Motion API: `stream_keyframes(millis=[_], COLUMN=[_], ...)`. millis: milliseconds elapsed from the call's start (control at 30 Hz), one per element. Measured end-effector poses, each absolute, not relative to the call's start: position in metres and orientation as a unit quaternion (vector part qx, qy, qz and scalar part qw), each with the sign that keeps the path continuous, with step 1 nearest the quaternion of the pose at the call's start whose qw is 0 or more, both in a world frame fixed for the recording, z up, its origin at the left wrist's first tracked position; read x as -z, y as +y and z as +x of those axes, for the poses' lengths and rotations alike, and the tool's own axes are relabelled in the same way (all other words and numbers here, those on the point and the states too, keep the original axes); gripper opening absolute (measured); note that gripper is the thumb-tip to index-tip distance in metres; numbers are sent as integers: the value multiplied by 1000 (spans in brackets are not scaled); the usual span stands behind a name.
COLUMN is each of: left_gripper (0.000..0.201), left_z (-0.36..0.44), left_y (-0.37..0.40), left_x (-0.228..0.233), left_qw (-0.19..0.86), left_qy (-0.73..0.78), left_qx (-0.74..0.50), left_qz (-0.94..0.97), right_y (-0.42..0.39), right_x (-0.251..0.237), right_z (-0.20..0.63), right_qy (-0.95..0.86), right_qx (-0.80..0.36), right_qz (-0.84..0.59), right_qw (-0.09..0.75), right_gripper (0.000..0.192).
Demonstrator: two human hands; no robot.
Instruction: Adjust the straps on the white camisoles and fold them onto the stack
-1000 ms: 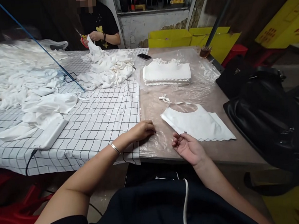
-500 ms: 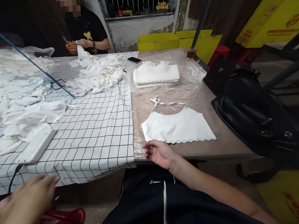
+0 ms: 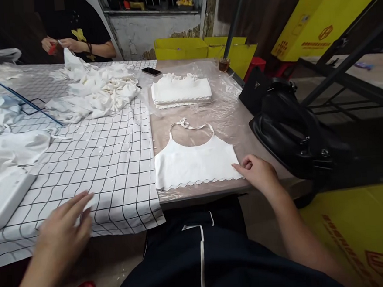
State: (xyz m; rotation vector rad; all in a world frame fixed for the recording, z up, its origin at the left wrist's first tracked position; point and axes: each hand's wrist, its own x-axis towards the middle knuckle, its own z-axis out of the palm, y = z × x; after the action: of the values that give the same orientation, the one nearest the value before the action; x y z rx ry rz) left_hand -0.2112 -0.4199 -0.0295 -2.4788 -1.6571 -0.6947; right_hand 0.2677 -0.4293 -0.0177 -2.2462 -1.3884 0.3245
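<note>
One white top (image 3: 195,162) lies flat at the near edge of the table (image 3: 243,133), on clear plastic sheet (image 3: 223,108), its neck strap (image 3: 187,125) looped toward the far side and its scalloped hem nearest the person. The right hand (image 3: 258,172) rests on the top's near right corner, fingers curled onto the cloth; whether they pinch it cannot be told. The left hand (image 3: 68,226) hovers over the near edge of the checked cloth (image 3: 114,166), fingers spread and holding nothing; it is blurred. Containers: one glass (image 3: 223,64) at the far table edge holds a dark liquid; yellow boxes (image 3: 201,51) stand behind the table, contents not visible; two black bags (image 3: 289,128) sit at the right edge, closed. Counted items: one folded stack (image 3: 181,91) of white tops beyond the flat one, number of layers not readable; one loose heap (image 3: 96,93) of white garments on the checked cloth; one phone (image 3: 151,71) near the stack; one white flat device (image 3: 5,198) at left, cut off by the frame. A co-worker (image 3: 75,33) across the table holds white cloth with both hands, a small red item between them, too small to identify; the upper body is cut off. More white cloth (image 3: 11,147) at left runs out of frame.
</note>
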Motion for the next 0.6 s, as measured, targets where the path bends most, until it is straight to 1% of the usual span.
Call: stream_keyframes(millis=[33, 100, 167, 233, 333, 400, 500, 600], left_gripper=[51, 50, 49, 48, 48, 49, 54, 60], left_z=[-188, -142, -108, -89, -82, -83, -81, -81], left_y=[-417, -412, -408, -406, -405, -405, -405, -405], left_x=[29, 31, 37, 47, 60, 62, 60, 60], left_qw=[34, 11, 10, 14, 2, -2, 4, -8], left_qy=[-532, -461, -418, -405, -408, -417, -438, -441], left_qx=[244, 240, 214, 175, 113, 93, 98, 97], left_qz=[-810, -854, -883, -897, -906, -904, -894, -892], right_y=[-429, -428, -427, -427, -427, -426, -421, -419], right_x=[22, 27, 29, 29, 29, 30, 31, 32], right_z=[277, 287, 290, 293, 297, 296, 288, 286], right_qy=[-499, -499, -499, -493, -478, -476, -495, -492], right_qx=[-104, -124, -160, -172, -115, -87, -123, -172], right_qz=[-830, -829, -820, -818, -839, -843, -828, -822], right_qw=[225, 218, 231, 241, 235, 237, 232, 228], right_gripper=[26, 19, 12, 10, 10, 16, 24, 22])
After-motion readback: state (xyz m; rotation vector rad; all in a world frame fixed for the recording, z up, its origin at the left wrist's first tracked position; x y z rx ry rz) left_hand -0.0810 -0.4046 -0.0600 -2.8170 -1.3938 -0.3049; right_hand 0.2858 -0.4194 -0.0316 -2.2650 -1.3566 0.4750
